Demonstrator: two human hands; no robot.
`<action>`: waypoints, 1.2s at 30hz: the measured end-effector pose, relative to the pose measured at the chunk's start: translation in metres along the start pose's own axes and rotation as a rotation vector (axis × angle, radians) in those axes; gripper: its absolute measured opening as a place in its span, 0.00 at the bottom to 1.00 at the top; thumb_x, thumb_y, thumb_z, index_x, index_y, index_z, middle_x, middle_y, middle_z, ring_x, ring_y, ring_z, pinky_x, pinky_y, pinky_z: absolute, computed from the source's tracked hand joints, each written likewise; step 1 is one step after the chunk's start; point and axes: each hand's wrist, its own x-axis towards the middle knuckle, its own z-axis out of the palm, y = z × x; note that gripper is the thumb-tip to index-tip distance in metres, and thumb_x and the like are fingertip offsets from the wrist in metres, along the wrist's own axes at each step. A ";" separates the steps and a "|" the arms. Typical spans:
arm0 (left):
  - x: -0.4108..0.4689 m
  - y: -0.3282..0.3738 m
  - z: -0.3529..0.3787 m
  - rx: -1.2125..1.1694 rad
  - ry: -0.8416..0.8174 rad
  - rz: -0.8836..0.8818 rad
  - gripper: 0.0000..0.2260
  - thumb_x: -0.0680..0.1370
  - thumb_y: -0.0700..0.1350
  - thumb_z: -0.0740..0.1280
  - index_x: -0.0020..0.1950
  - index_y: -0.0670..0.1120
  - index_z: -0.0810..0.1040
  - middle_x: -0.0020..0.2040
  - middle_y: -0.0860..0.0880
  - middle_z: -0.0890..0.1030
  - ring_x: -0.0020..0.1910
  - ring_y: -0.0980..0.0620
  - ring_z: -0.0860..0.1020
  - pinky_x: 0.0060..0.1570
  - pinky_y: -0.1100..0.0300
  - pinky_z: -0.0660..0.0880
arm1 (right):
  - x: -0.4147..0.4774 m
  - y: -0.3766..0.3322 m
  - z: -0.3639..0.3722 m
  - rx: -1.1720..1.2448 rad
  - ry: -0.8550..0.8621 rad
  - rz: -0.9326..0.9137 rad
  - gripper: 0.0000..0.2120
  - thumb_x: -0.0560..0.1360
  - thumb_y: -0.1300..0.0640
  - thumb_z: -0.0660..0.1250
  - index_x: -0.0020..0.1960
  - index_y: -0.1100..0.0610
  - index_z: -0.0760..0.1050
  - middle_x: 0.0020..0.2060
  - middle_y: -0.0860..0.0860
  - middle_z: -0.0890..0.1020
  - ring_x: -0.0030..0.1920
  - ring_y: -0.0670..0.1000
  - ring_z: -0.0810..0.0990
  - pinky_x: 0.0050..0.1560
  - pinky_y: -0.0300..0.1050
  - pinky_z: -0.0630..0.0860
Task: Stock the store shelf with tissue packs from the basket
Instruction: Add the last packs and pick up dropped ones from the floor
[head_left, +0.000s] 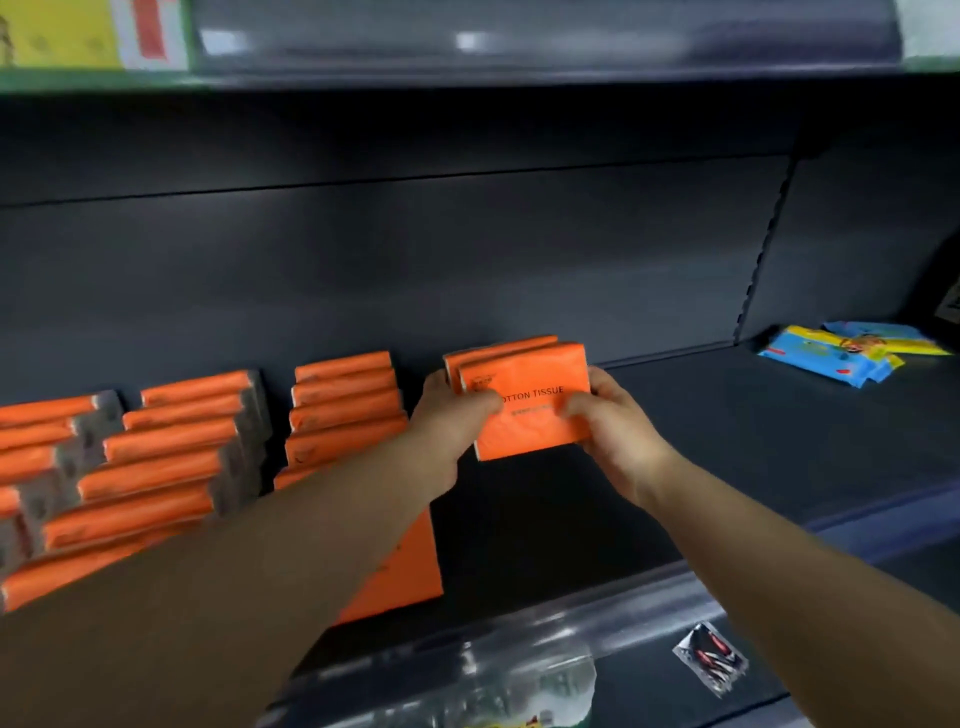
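Note:
Both hands hold two upright orange tissue packs (524, 415) labelled COTTON TISSUE at the back of the dark shelf (727, 441). My left hand (452, 415) grips their left edge, thumb across the front. My right hand (613, 421) grips the right edge, thumb on the front. To the left stand rows of the same orange packs (343, 410), with further rows (171, 452) at the far left. The basket is out of view.
Blue and yellow wipe packs (852, 353) lie on the shelf at the far right. The price rail (597, 613) runs along the shelf's front edge. Below it sit clear-wrapped goods (519, 686) and a small silver packet (711, 657). Another shelf hangs overhead.

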 end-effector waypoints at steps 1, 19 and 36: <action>0.005 0.000 -0.001 0.010 0.003 -0.023 0.21 0.73 0.39 0.67 0.66 0.46 0.72 0.59 0.45 0.80 0.57 0.45 0.78 0.61 0.47 0.74 | 0.006 0.003 0.002 -0.011 0.000 0.004 0.14 0.73 0.69 0.59 0.50 0.53 0.74 0.47 0.55 0.80 0.52 0.55 0.77 0.59 0.53 0.73; 0.076 0.011 -0.008 0.099 0.028 -0.189 0.21 0.77 0.31 0.63 0.69 0.42 0.67 0.63 0.42 0.76 0.42 0.49 0.76 0.34 0.54 0.74 | 0.085 0.038 0.025 -0.090 -0.006 0.054 0.14 0.72 0.69 0.59 0.49 0.51 0.72 0.45 0.52 0.78 0.49 0.52 0.75 0.56 0.48 0.72; 0.103 0.002 -0.006 0.227 0.013 -0.205 0.17 0.78 0.32 0.61 0.66 0.42 0.70 0.61 0.42 0.78 0.39 0.51 0.75 0.36 0.55 0.74 | 0.101 0.062 0.028 -0.143 0.002 0.081 0.21 0.74 0.69 0.57 0.63 0.52 0.70 0.50 0.52 0.78 0.54 0.52 0.76 0.60 0.48 0.71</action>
